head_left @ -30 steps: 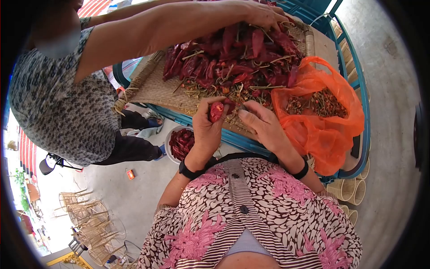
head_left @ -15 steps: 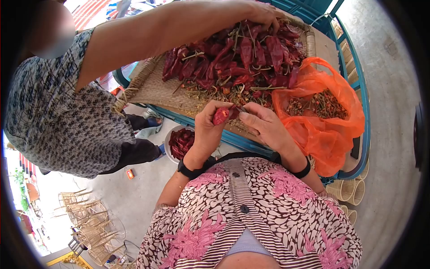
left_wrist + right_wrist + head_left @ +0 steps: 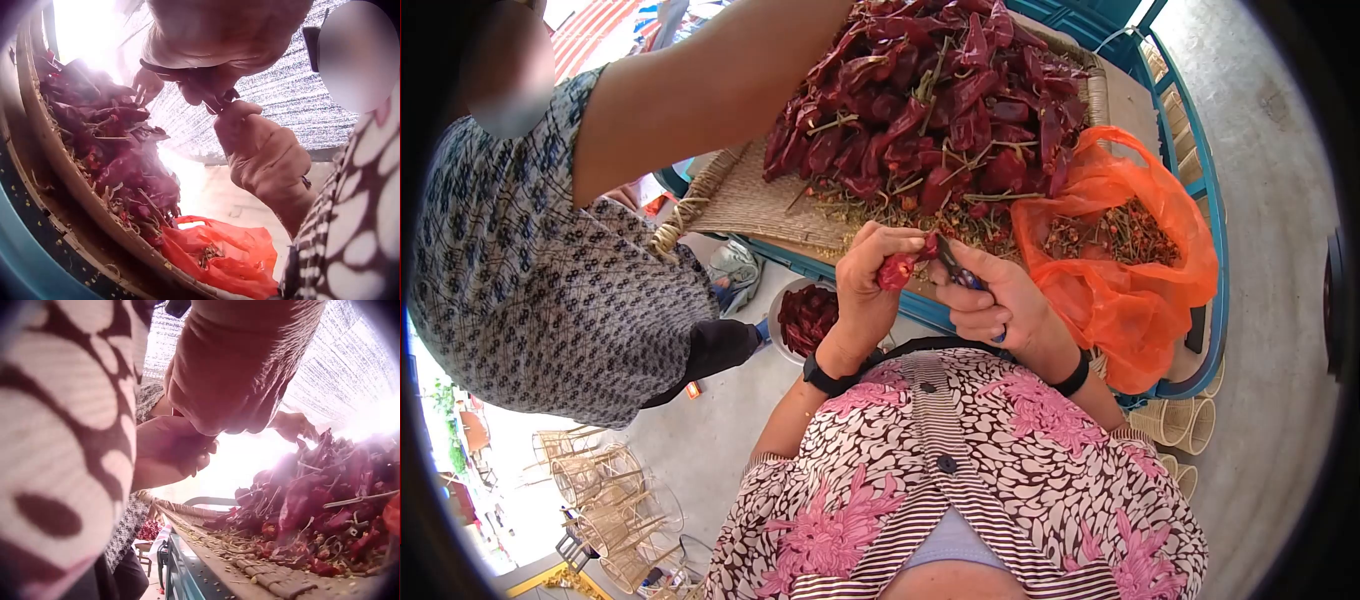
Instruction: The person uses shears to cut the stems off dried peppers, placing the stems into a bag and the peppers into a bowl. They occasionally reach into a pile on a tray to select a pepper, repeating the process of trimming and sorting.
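My left hand point(image 3: 863, 285) holds dried red chili peppers point(image 3: 895, 272), their cut or open ends showing orange-red inside. In my right hand point(image 3: 1018, 310) is a pair of scissors point(image 3: 962, 276) with dark blades and blue handles, the tips right at the top of the peppers. Both hands are close together over the near edge of a woven tray point(image 3: 735, 205). A large heap of dried red chilies point(image 3: 960, 110) lies on the tray, with bits of stem and seed along its near side. In the left wrist view my right hand point(image 3: 262, 150) faces the held pepper.
An orange mesh bag point(image 3: 1120, 320) with stems and scraps sits right of the heap, on a blue metal cart point(image 3: 1200, 215). A white bowl of red chilies point(image 3: 808, 318) stands below left. Another person point(image 3: 560, 290) leans over the tray from the left. Wicker stools point(image 3: 595, 475) stand behind.
The scissors have come into plain view in my right hand, which has turned, with blades now at the pepper. The other person has shifted, and their hand has left the near heap in the head view.
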`<state>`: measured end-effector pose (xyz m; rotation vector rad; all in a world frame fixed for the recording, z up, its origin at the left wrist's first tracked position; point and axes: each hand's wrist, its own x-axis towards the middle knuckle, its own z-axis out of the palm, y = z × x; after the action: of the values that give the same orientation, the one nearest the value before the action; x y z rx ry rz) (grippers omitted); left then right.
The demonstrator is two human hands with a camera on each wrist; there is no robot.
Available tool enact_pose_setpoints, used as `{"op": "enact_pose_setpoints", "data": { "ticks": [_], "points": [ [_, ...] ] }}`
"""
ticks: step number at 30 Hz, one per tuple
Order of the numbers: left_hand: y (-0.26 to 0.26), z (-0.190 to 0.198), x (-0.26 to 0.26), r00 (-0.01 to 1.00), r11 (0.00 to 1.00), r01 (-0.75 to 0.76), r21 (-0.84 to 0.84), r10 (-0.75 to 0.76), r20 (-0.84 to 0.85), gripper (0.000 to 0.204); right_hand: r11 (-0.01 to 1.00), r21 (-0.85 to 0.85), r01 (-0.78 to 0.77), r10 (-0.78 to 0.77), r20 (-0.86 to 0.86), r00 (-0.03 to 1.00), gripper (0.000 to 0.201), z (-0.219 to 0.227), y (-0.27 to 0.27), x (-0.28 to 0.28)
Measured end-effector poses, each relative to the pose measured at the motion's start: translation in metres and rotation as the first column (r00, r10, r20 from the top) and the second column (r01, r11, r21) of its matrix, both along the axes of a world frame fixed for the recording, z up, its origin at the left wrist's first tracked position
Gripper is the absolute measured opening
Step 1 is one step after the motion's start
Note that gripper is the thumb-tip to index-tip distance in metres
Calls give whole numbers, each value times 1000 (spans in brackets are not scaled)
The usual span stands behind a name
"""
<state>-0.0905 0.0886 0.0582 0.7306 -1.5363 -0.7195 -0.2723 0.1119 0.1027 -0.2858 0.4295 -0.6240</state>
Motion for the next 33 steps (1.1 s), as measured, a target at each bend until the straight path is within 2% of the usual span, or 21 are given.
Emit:
{"op": "enact_pose_setpoints", "data": {
  "ticks": [1,4,7,8,10,11,12,13,14,16,17,18,19,20,21,22,24,27,29,30,33],
  "points": [
    [0,1,0,1000,1000,19,-1,-19,-15,23,998,60,-26,17,137,990,33,-3,0,0],
    [-2,-5,-5,997,999,14,44,-11,-73,24,997,79,-16,2,169,986,31,-7,-3,0],
    [-3,-4,-5,1000,1000,5,13,-5,16,23,988,-32,154,-157,-122,980,29,-3,7,5],
    [-2,-2,-5,996,1000,-5,18,3,92,21,971,-134,196,-225,-265,938,28,-4,9,8],
    [-2,3,-5,970,999,-26,19,21,242,18,910,-351,222,-383,-500,777,27,-5,8,12],
    [0,-1,-4,984,973,75,219,-107,141,16,891,-318,325,-437,-401,805,28,-6,5,8],
    [4,-8,-3,977,897,191,399,-214,14,14,865,-272,422,-493,-300,816,28,-6,-1,-2],
    [7,-14,-3,947,777,315,544,-293,-131,12,832,-217,511,-550,-199,811,28,-5,-7,-12],
    [8,-18,-4,944,775,329,539,-259,-204,12,800,-244,549,-592,-172,787,29,-7,-12,-22],
    [8,-22,-5,920,769,357,531,-189,-344,14,889,-275,366,-432,-240,869,28,-14,-19,-44],
    [4,-21,-4,944,801,292,522,-154,-292,21,785,-559,265,-577,-506,642,27,-23,-19,-44],
    [2,-21,-3,958,820,252,513,-138,-250,23,658,-752,38,-723,-617,312,28,-28,-21,-39],
    [0,-21,-1,971,840,209,501,-117,-209,25,534,-804,-260,-838,-544,-38,31,-30,-22,-35],
    [-1,-20,1,982,858,164,487,-94,-166,27,600,-712,-365,-792,-595,-140,33,-27,-21,-35],
    [0,-12,3,981,801,182,570,-108,-161,34,662,-601,-447,-738,-628,-249,37,-16,-16,-31],
    [-1,-16,3,993,800,113,589,-67,-99,34,717,-475,-510,-680,-639,-360,42,-7,-12,-28],
    [-7,-27,-4,1000,793,-28,609,16,25,34,729,-382,-567,-645,-661,-384,49,-4,-14,-31],
    [-13,-30,-15,975,868,-120,481,13,221,28,753,-300,-586,-586,-711,-389,52,-12,-15,-32],
    [-23,-29,-26,933,924,-197,328,74,352,29,743,-278,-608,-569,-740,-357,54,-8,-13,-27],
    [-29,-29,-31,904,942,-230,245,113,411,30,742,-274,-612,-583,-716,-385,53,-11,-12,-26],
    [-45,-38,-51,868,967,-253,34,211,450,33,752,-255,-608,-595,-660,-459,49,-16,-10,-28]
  ]
}}
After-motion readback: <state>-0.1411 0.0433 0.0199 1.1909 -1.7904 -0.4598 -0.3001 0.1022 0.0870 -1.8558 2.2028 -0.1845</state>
